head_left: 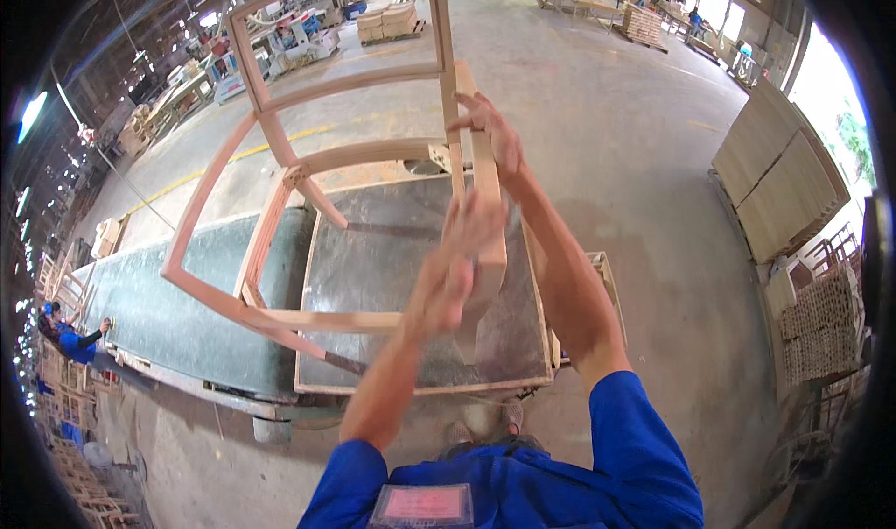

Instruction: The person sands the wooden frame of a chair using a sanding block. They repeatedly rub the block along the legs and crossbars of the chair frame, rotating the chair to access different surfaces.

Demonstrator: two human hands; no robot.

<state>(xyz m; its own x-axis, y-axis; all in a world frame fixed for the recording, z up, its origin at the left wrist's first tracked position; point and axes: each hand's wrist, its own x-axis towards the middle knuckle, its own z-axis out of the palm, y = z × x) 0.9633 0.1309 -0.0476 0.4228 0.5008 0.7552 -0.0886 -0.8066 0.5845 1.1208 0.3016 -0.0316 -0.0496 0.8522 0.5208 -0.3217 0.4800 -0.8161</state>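
A bare wooden chair frame (280, 155) is lifted above a workbench (373, 268), tilted, with its back rails reaching up and away from me. My right hand (492, 137) grips the upper end of the frame's near leg (485, 239). My left hand (455, 268) is blurred and wraps the same leg lower down. Both arms wear blue sleeves.
The workbench has a wooden rim and a grey metal top; a long dark bench (177, 314) adjoins it on the left. A person in blue (70, 338) works at far left. Stacked boards (779, 183) stand right, pallets of wood (387, 23) lie further off, chair parts (821, 328) are piled at right.
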